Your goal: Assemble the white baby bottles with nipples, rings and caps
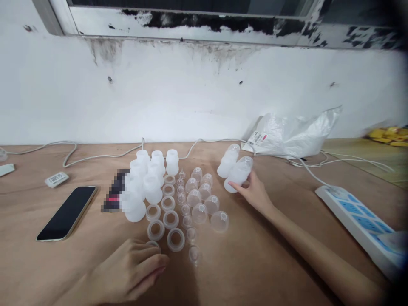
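At the right of the group, my right hand (255, 191) is closed around the lower part of a small baby bottle (239, 174) with a clear domed cap. Another capped bottle (228, 160) stands just behind it. My left hand (137, 267) is curled at the front, its fingers closed over a clear screw ring (154, 244) that they partly hide. More screw rings (175, 239) lie in columns beyond it. Frosted white bottle bodies (153, 189) stand at the back left. Clear nipples (191, 235) form a line beside several clear domed caps (219, 221).
A black phone (66, 213) and a small white box (57, 179) lie to the left. A plastic bag (290, 135) rests against the wall. At the right is a power strip (360, 221), its white cable (306, 165) running along the table's back.
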Demonstrator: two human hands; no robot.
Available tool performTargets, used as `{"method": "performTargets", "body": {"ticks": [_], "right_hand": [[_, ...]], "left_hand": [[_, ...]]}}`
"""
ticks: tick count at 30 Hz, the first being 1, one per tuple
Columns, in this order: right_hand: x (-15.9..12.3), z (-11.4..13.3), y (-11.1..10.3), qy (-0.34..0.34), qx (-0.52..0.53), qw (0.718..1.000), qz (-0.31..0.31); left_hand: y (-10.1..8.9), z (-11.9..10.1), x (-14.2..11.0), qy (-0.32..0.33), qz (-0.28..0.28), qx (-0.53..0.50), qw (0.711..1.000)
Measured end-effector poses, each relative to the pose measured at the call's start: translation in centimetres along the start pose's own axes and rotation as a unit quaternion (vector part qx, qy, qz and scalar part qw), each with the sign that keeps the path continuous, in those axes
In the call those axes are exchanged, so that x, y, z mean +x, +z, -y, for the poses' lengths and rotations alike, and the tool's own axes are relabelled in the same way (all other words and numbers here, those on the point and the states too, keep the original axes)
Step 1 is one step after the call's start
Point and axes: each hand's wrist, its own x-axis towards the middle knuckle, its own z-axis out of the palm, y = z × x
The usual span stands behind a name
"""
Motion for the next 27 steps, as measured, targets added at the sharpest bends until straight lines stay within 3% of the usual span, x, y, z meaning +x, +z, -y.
{"method": "performTargets", "body": {"ticks": [6,19,27], "right_hand": [[0.2,-1.4,0.9,-0.024,0.036,0.999,-0.009],[0.2,-1.7,1.0,-0.028,0.041,0.999,-0.001],[0.4,-2.1,1.3,-0.056,0.016,0.998,-0.032]], "left_hand": [[1.5,0.4,-0.6,-0.014,0.004,-0.01,1.0],[1.2,0.2,-0.5,-0.037,0.0,-0.027,0.999],[1.6,0.6,-0.8,-0.035,-0.001,-0.037,0.999]]}}
